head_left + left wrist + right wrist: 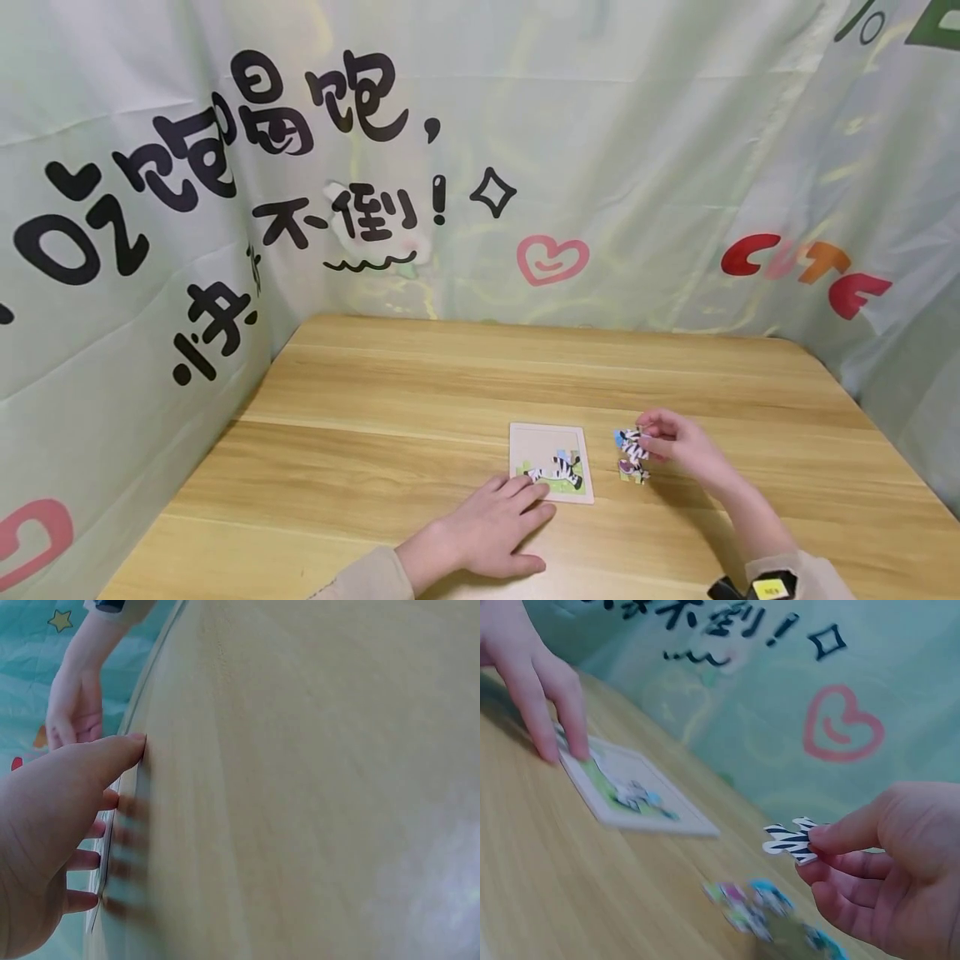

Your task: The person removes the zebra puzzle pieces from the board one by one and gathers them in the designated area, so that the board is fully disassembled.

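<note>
A zebra-striped jigsaw puzzle piece is pinched between the thumb and fingers of my right hand, to the right of the puzzle board. Below it, several loose puzzle pieces lie on the table, blurred in the right wrist view. My left hand rests with fingers extended on the near left edge of the pale puzzle board. Joined pieces with zebra stripes and green grass fill the lower part of the board; bare backing shows above them. My left fingers hide its lower left corner.
The wooden table reaches back to a fabric curtain printed with black writing, a pink heart and coloured letters. Another side of the curtain stands along the table's left edge. A black band with a yellow label is on my right sleeve.
</note>
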`<state>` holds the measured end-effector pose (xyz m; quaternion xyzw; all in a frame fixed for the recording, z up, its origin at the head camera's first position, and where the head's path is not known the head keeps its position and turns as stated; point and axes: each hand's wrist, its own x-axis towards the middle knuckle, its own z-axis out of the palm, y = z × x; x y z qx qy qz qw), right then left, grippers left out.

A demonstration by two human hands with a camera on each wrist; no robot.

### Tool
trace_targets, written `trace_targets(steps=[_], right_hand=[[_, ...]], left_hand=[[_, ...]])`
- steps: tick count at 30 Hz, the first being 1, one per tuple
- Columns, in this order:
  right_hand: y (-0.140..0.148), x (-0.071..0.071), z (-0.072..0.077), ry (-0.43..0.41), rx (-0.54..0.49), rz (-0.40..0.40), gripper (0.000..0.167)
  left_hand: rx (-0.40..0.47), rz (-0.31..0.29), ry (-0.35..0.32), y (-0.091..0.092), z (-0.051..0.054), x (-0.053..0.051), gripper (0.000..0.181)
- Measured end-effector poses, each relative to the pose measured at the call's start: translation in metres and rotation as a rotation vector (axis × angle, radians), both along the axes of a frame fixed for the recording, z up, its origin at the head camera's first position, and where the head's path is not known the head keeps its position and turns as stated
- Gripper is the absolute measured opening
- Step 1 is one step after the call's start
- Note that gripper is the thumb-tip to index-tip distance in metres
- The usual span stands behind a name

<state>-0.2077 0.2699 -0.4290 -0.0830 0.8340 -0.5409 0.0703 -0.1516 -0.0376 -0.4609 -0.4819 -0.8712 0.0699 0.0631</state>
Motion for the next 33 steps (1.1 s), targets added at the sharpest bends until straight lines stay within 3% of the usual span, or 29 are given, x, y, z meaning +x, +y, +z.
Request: trace_targets(steps=[6, 11, 18, 24, 33], right_hand=[[0.033, 0.011, -0.009, -0.042, 0.082, 0.001, 0.028], [0.049, 0.017, -0.016, -0.025, 0.184, 0.011, 0.024], [0.049, 0.021, -0.02, 0.045, 0.389, -0.023, 0.015], [0.045, 0.022, -0.02, 0.073, 0.461, -0.058, 0.013], [0.045, 0.024, -0.018, 0.134, 0.463, 0.095, 0.034]], left_hand=[[0.012, -0.004, 0.007, 0.0, 0.0, 0.0, 0.062], [0.011, -0.006, 0.004, -0.001, 0.001, 0.001, 0.062], [0.009, -0.005, -0.005, -0.001, 0.002, 0.002, 0.062], [0.013, -0.009, -0.001, -0.001, 0.002, 0.002, 0.062], [0.017, -0.006, -0.003, -0.001, 0.0, 0.001, 0.062]])
